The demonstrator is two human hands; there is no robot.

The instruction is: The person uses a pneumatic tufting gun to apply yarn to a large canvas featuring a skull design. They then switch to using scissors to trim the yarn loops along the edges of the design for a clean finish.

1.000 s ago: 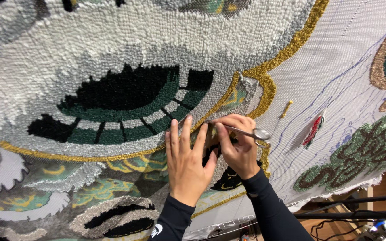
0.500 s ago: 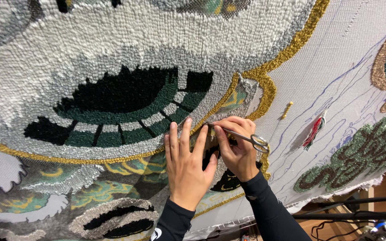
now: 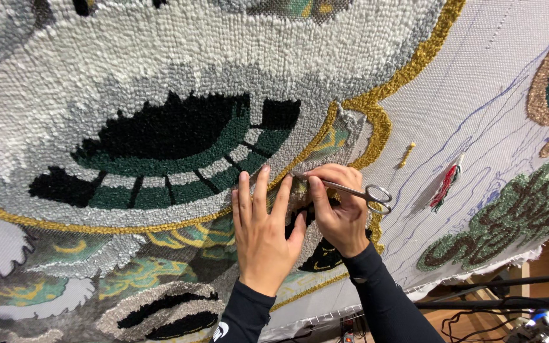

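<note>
A large tufted rug stretched on a frame fills the view, with white, grey, dark green, black and gold yarn. My left hand lies flat on it with fingers spread, pressing the pile below the gold outline. My right hand is closed around small silver scissors; their handle rings stick out to the right and the tips point left into the yarn beside my left fingertips. Both arms wear black sleeves.
Bare white backing cloth with blue drawn lines lies to the right, with a red and green yarn tuft and a small gold tuft. Green and brown tufted shapes sit farther right. Black frame bars and cables run below.
The view has shifted slightly; my hands stay in the same spot on the rug, the scissors still held at the gold edge.
</note>
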